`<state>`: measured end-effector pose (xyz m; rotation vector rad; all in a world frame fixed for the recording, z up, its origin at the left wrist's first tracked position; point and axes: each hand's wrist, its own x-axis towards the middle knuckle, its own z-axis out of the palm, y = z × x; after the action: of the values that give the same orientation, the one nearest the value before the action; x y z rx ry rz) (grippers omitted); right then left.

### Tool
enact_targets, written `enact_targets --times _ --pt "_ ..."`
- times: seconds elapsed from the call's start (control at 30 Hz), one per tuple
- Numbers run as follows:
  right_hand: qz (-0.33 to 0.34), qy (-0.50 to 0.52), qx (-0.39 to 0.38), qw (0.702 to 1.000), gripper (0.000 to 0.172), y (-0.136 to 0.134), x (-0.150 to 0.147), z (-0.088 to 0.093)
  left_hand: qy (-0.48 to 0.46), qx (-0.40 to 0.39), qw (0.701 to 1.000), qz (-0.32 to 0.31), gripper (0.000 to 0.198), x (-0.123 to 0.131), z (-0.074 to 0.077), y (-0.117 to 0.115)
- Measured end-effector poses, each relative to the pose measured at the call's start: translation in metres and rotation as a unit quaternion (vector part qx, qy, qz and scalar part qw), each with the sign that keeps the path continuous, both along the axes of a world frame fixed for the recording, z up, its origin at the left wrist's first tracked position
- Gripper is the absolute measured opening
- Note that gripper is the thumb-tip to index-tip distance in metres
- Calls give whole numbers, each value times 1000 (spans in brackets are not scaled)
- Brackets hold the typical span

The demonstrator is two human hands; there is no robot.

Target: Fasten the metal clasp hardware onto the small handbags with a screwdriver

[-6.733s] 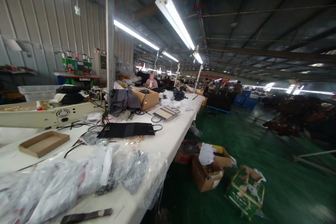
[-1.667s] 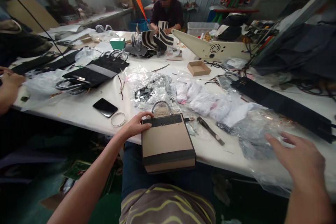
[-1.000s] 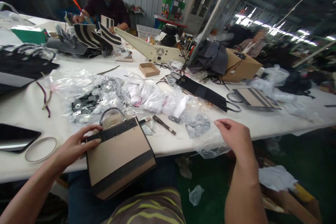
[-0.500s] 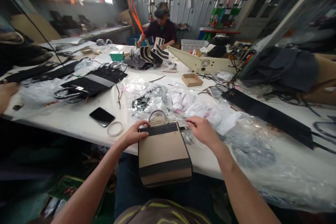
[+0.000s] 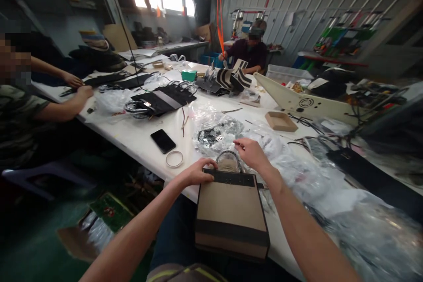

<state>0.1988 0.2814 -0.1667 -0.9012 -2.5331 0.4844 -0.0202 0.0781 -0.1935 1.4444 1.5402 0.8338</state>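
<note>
A boxy tan and black handbag (image 5: 233, 207) leans on my lap against the table edge, its looped handle (image 5: 228, 154) standing up at the far side. My left hand (image 5: 201, 172) grips the bag's upper left corner, thumb on the black top band and fingers over the edge. Beyond the bag's upper right, my right hand (image 5: 251, 153) is raised with thumb and fingertips pinched together; whatever they hold is too small to make out. Just past those fingertips, small shiny dark pieces (image 5: 211, 136) lie in clear plastic. A short dark strap tab (image 5: 261, 185) sticks out from the bag's right side.
Left of the bag lie a phone (image 5: 163, 141) and a ring-shaped band (image 5: 174, 159). Black bags (image 5: 165, 101) rest farther left, near a co-worker's hands (image 5: 77, 88). Crumpled plastic (image 5: 297, 163) covers the right; a shallow cardboard box (image 5: 280, 121) sits behind. Another person works across the table.
My view has swung left, bringing the co-worker at left into sight. My right hand has moved from the strap tab at the bag's side toward the small shiny pieces. My left hand keeps its grip.
</note>
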Motion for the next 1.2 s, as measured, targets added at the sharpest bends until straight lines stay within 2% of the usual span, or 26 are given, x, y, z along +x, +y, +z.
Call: enact_targets --times 0.2,0.33,0.43,0.6,0.7,0.83,0.97,1.2 --pt "68 -60 12 996 33 19 -76 -1 6 7 1000 8 52 0 -7 -3" --pt "46 -96 24 994 30 39 -115 -8 -3 1 1000 21 54 2 -9 -3" --pt "33 -110 28 993 23 48 -133 -17 -10 -5 1000 29 54 3 -8 -5" --pt "24 -104 16 994 18 54 -145 -37 -16 -16 999 38 54 3 -6 -8" --pt "17 -80 -1 997 16 60 -146 -43 -16 -17 999 35 53 3 -6 -7" --pt "9 -32 -33 999 14 67 -144 -42 -17 -16 999 29 53 1 -7 -6" --pt "-45 53 -64 996 20 70 -141 -39 -14 -8 1000 25 53 1 -10 -5" --pt "-95 156 -195 964 30 75 -143 -37 -8 4 1000 16 54 0 -13 -4"
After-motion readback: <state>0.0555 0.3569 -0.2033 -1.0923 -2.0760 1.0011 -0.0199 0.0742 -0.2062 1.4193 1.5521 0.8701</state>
